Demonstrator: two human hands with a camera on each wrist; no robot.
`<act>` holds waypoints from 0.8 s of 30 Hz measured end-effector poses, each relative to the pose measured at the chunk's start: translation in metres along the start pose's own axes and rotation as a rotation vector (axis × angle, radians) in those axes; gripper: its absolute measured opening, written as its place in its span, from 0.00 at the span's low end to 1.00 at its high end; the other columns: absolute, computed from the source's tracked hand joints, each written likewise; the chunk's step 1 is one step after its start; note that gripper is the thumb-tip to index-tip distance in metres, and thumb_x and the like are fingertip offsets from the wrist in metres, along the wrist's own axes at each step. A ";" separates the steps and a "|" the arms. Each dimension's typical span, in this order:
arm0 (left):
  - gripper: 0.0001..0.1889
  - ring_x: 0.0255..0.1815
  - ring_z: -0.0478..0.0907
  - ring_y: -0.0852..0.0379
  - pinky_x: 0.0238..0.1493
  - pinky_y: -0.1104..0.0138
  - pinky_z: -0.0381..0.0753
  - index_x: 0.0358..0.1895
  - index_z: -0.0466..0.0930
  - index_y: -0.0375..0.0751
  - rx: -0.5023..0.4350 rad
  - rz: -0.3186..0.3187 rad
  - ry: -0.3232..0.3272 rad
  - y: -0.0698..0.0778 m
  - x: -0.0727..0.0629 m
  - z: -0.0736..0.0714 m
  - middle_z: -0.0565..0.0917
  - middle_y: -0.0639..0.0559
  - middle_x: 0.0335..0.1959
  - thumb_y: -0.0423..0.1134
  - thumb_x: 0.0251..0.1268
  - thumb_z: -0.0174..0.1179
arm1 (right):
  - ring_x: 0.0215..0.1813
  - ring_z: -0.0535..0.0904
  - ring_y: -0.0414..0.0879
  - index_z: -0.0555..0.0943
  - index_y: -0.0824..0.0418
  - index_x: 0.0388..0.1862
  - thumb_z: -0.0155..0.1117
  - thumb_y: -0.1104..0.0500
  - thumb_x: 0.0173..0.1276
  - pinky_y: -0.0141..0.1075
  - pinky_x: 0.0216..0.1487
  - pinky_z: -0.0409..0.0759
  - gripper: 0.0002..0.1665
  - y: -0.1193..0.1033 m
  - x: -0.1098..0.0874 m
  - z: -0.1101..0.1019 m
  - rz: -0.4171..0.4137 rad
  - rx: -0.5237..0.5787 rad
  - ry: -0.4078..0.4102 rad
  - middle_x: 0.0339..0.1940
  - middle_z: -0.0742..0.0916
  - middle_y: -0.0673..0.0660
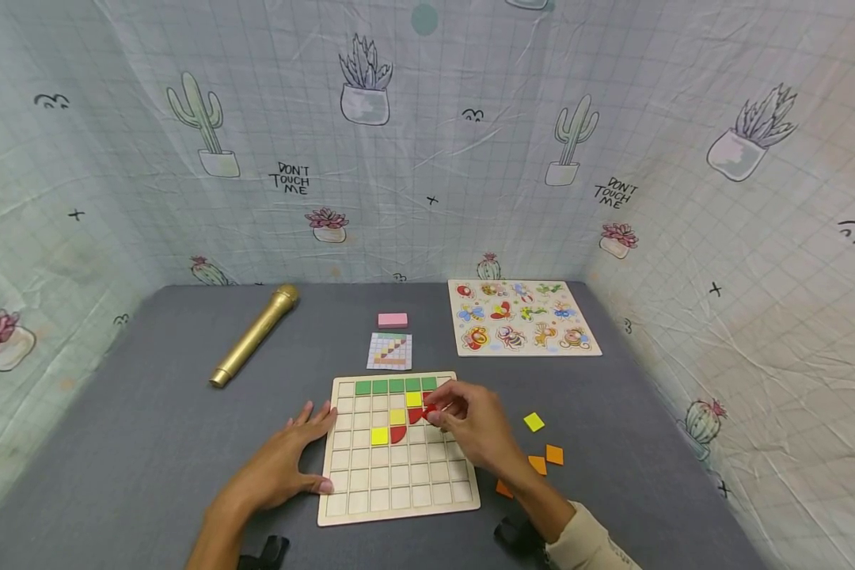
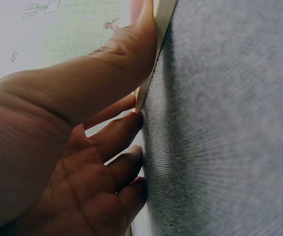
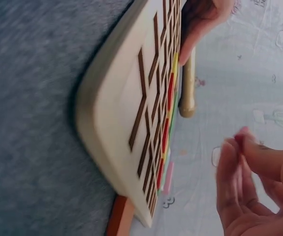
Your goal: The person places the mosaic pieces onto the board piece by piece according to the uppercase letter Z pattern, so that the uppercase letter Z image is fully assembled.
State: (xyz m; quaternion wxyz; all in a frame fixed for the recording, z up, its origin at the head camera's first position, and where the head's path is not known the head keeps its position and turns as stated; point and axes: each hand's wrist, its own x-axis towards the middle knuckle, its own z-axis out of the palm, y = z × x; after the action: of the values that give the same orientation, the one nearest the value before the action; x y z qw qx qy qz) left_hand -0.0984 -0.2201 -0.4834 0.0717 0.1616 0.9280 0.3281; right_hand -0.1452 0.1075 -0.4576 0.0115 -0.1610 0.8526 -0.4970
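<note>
My right hand [image 1: 473,423] pinches a small red piece [image 1: 430,411] between thumb and fingertips, over the upper right part of a wooden grid board [image 1: 399,500]. In the right wrist view the red piece [image 3: 239,139] shows at the fingertips, raised off the board. My left hand [image 1: 285,459] lies along the board's left edge, its thumb and extended fingers touching the rim. Several green squares [image 1: 397,385] fill part of the top row. Below them, yellow squares [image 1: 379,436] and red rounded pieces [image 1: 397,434] step diagonally up to the right.
Right of the board lie a yellow square [image 1: 533,422] and several orange pieces [image 1: 554,454]. Behind it are a small pattern card [image 1: 390,351], a pink block [image 1: 393,321] and an insect picture board [image 1: 527,321]. A gold microphone [image 1: 254,336] lies back left. Patterned cloth surrounds the table.
</note>
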 end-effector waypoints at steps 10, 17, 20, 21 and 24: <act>0.60 0.88 0.47 0.28 0.83 0.31 0.50 0.82 0.64 0.37 -0.004 -0.015 -0.007 -0.001 0.001 0.001 0.61 0.39 0.85 0.48 0.41 0.84 | 0.30 0.82 0.41 0.90 0.52 0.34 0.83 0.61 0.61 0.29 0.30 0.82 0.07 -0.011 0.008 0.019 0.061 -0.086 -0.202 0.30 0.88 0.45; 0.59 0.87 0.47 0.28 0.83 0.31 0.51 0.82 0.64 0.37 0.001 -0.017 -0.009 0.000 0.001 0.002 0.61 0.39 0.85 0.48 0.42 0.84 | 0.25 0.79 0.36 0.89 0.52 0.27 0.84 0.62 0.58 0.28 0.25 0.74 0.09 -0.014 0.013 0.044 0.019 -0.155 -0.253 0.22 0.88 0.43; 0.59 0.87 0.47 0.27 0.83 0.31 0.51 0.82 0.64 0.37 -0.001 -0.015 -0.008 0.000 0.001 0.002 0.61 0.39 0.85 0.48 0.42 0.84 | 0.23 0.77 0.33 0.87 0.51 0.24 0.84 0.61 0.58 0.27 0.27 0.74 0.11 -0.011 0.014 0.053 0.000 -0.215 -0.242 0.19 0.85 0.41; 0.59 0.87 0.47 0.27 0.83 0.31 0.51 0.82 0.64 0.37 -0.004 -0.015 -0.006 0.000 0.001 0.002 0.61 0.39 0.85 0.48 0.42 0.84 | 0.23 0.77 0.32 0.86 0.52 0.24 0.84 0.61 0.57 0.27 0.27 0.74 0.12 -0.011 0.015 0.055 -0.008 -0.232 -0.238 0.18 0.84 0.41; 0.59 0.87 0.47 0.27 0.83 0.30 0.50 0.82 0.64 0.36 -0.011 -0.013 -0.001 0.000 0.001 0.002 0.61 0.38 0.85 0.48 0.42 0.84 | 0.22 0.74 0.31 0.85 0.51 0.23 0.84 0.59 0.58 0.27 0.26 0.71 0.13 -0.012 0.016 0.061 -0.023 -0.272 -0.235 0.16 0.82 0.41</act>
State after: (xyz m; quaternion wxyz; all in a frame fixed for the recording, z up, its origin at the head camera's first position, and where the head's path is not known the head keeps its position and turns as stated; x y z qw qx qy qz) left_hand -0.0989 -0.2189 -0.4850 0.0752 0.1553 0.9272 0.3324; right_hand -0.1461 0.0462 -0.4754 0.0836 -0.2279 0.9029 -0.3548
